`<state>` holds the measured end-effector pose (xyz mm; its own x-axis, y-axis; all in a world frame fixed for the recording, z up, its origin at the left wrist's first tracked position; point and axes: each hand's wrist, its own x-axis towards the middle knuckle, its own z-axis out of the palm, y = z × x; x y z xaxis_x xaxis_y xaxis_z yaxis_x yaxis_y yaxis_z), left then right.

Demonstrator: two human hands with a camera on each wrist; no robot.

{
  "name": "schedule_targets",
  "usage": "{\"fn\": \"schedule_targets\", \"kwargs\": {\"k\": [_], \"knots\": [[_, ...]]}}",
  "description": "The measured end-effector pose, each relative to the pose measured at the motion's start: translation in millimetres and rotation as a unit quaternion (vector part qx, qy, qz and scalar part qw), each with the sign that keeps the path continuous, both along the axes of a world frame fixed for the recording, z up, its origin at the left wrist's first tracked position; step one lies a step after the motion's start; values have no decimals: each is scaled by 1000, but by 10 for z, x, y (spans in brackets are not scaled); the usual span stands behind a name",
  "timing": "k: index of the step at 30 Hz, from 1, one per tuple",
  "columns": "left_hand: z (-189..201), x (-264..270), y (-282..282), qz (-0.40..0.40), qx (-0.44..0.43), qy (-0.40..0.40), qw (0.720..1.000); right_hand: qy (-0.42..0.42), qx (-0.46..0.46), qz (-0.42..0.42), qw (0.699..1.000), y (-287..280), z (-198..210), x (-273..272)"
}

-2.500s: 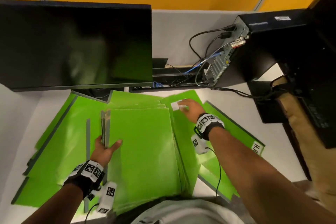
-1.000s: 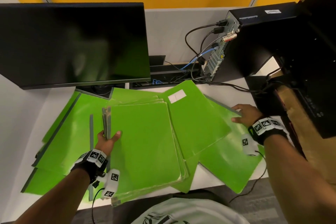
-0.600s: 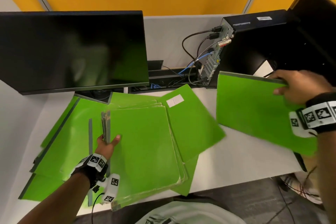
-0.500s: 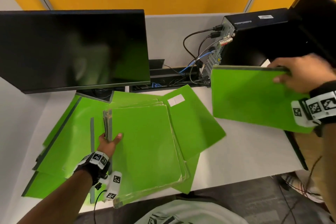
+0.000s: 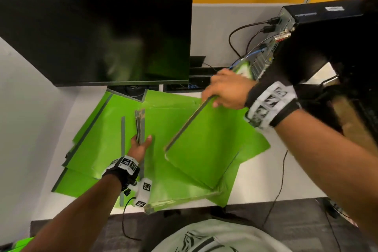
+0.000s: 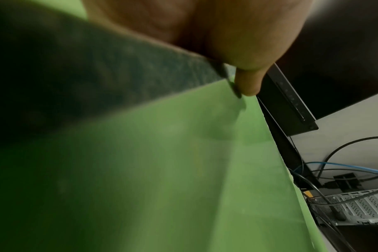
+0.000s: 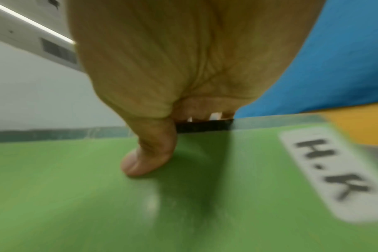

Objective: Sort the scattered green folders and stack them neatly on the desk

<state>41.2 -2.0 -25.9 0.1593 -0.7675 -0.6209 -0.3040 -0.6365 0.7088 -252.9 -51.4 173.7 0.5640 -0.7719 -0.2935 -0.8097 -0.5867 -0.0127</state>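
Several green folders lie on the white desk (image 5: 290,182). My right hand (image 5: 225,90) grips one green folder (image 5: 204,149) by its grey spine edge and holds it tilted above the stack (image 5: 159,186) in the middle. The right wrist view has my thumb (image 7: 149,153) on that folder's (image 7: 183,213) face beside a white label (image 7: 334,173) reading "H.K". My left hand (image 5: 141,146) grips the grey spines (image 5: 140,125) at the stack's left edge; in the left wrist view a fingertip (image 6: 248,81) presses the green cover (image 6: 183,170). More folders (image 5: 102,139) fan out to the left.
A black monitor (image 5: 98,37) stands behind the folders, its base (image 5: 131,93) on them. A black computer tower (image 5: 327,43) with cables (image 5: 245,32) fills the back right. The desk's front edge (image 5: 266,203) runs near my body. Bare desk lies right of the folders.
My right hand took a folder from the desk's right side, lifted it and swung it left, now tilted over the middle stack. The left hand stayed on the stack's spines.
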Motion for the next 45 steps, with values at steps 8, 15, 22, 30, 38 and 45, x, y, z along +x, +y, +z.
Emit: {"fn": "schedule_targets", "kwargs": {"k": [8,15,22,30,38,45], "knots": [[29,83,140,-67,-50,32,996,-9,40,229,972,79,-729,1307],[-31,174,165,-32,-40,127,991,-162,-3,232,959,5,-638,1137],[-20,154,156,-49,-44,114,991,-338,-111,-44,933,-252,-44,-313],[-54,149,163,-50,-52,94,993,-164,-54,-102,980,-49,-565,-780],[-48,90,127,-26,-58,48,997,77,27,288,954,96,-1043,796],[-186,223,111,-12,-14,150,989,-34,78,240,967,296,-1410,1568]]}}
